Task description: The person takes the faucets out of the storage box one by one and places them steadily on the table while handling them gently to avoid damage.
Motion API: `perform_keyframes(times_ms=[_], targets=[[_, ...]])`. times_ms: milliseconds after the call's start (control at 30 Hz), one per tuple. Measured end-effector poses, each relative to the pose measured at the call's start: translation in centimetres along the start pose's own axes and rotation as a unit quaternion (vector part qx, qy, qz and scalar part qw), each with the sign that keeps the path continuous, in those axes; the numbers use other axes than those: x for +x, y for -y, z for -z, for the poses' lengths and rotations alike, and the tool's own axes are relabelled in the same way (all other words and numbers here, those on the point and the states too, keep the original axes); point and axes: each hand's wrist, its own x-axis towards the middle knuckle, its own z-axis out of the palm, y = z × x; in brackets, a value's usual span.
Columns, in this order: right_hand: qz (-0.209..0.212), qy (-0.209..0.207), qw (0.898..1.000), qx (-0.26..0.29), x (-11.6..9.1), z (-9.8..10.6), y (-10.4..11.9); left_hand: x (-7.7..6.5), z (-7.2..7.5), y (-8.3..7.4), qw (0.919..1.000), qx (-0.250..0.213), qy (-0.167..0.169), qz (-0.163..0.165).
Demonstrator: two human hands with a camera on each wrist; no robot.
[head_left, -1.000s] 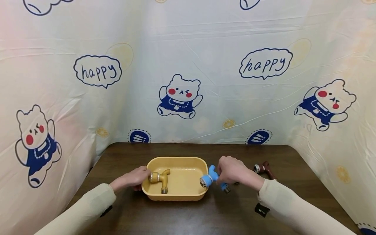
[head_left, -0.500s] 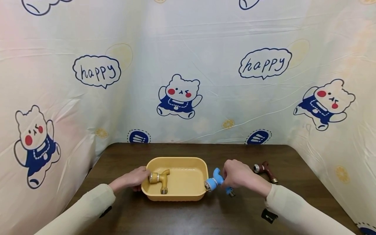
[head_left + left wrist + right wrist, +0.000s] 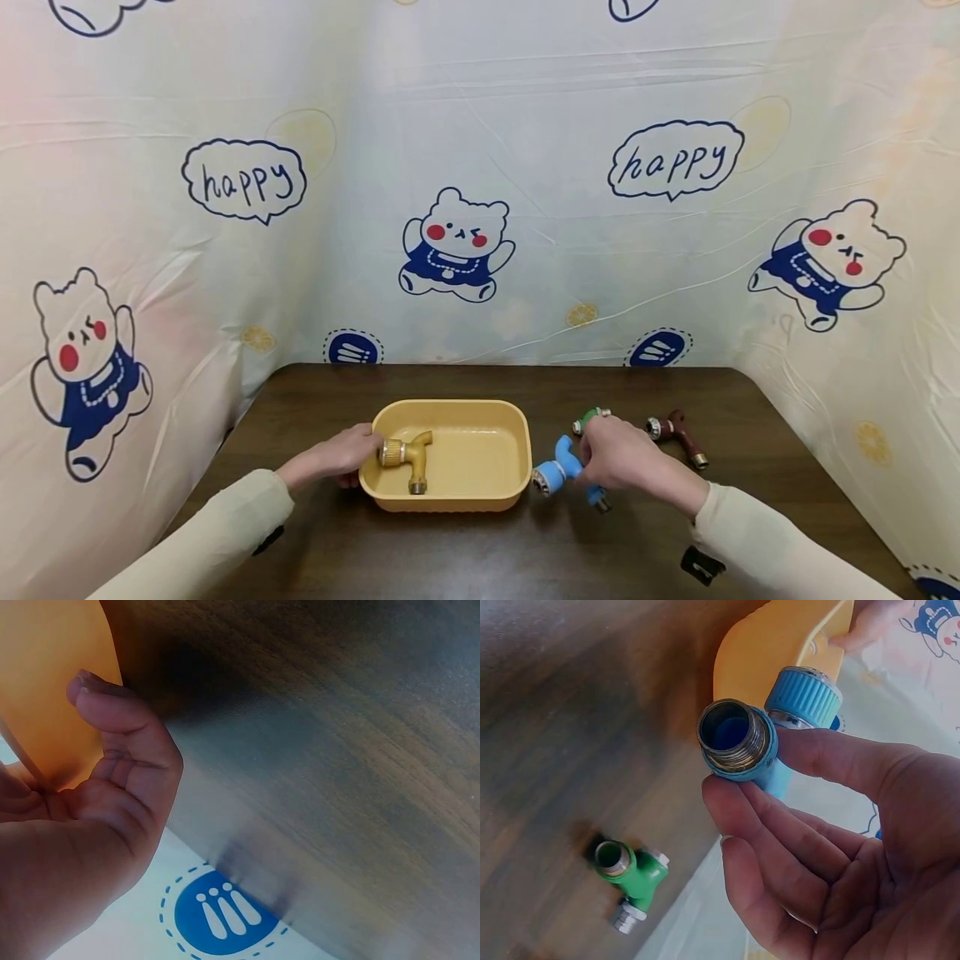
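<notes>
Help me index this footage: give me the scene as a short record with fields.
left hand: grips the left end of the yellow tray
right hand: pinches the blue faucet, right of the tray
in tray: yellow faucet, at the left side
on table: green valve, partly hidden by the right hand in the head view; dark red faucet, farther right
surface: dark wood table
backdrop: bear-print cloth

left grip (image 3: 345,452) curled | right grip (image 3: 618,452) pinching, thumb (image 3: 840,756) opposite fingers (image 3: 763,844) | forearms (image 3: 202,529) angled inward
</notes>
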Motion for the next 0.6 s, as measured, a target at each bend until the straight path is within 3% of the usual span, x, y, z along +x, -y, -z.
perform_keyframes(times_ms=[67, 100, 133, 233, 300, 367, 533, 600], targets=[[0.0, 0.0, 1.0, 0.001, -0.2, -0.1, -0.2, -0.4, -0.1, -0.6, 0.9997, 0.019, -0.016, 0.009], [-0.001, 0.001, 1.0, 0.003, -0.3, -0.1, -0.2, -1.2, -0.2, -1.6, 0.9992, 0.033, -0.023, 0.002], [-0.002, 0.003, 1.0, 0.005, -0.3, -0.1, -0.3, -1.4, -0.2, -1.5, 0.9988, 0.041, -0.022, -0.011], [-0.005, 0.012, 1.0, 0.013, -0.5, -0.2, -0.4, 2.0, -0.3, 2.8, 0.9995, 0.027, -0.006, -0.018], [-0.007, 0.016, 1.0, 0.015, -0.7, -0.2, -0.5, 2.5, -0.3, 3.4, 0.9997, 0.016, -0.004, -0.016], [-0.007, 0.016, 1.0, 0.013, -0.8, -0.2, -0.6, 3.8, -0.3, 4.5, 0.9999, -0.007, 0.001, 0.013], [-0.007, 0.008, 1.0, 0.011, -1.1, -0.4, -1.0, 1.3, -0.1, 1.8, 0.9998, 0.016, -0.006, -0.011], [-0.009, 0.007, 1.0, 0.011, -1.2, -0.5, -1.1, 0.9, -0.1, 1.5, 0.9995, 0.023, -0.003, -0.024]])
